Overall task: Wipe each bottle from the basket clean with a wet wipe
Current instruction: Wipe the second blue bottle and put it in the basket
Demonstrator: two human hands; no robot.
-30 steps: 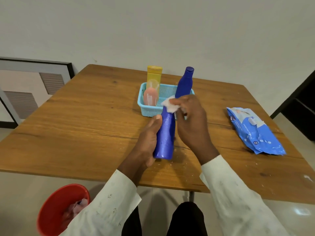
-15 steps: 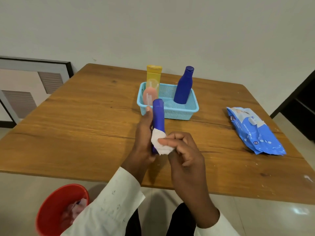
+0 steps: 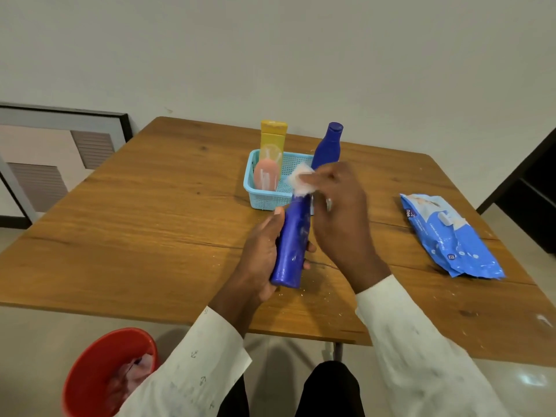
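Blue bottle is tilted over the wooden table, lower body wrapped in the left hand. Right hand pinches the wet wipe, which half a second ago was down by the left grip and is now up at the cap end, so looks like it's mid-stroke and the full length is getting covered. Just past the wipe sits the basket with three bottles waiting, I'd guess.

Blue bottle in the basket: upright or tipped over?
Upright. The blue bottle stands in the basket, cap at the top; its base is hidden behind the right hand.
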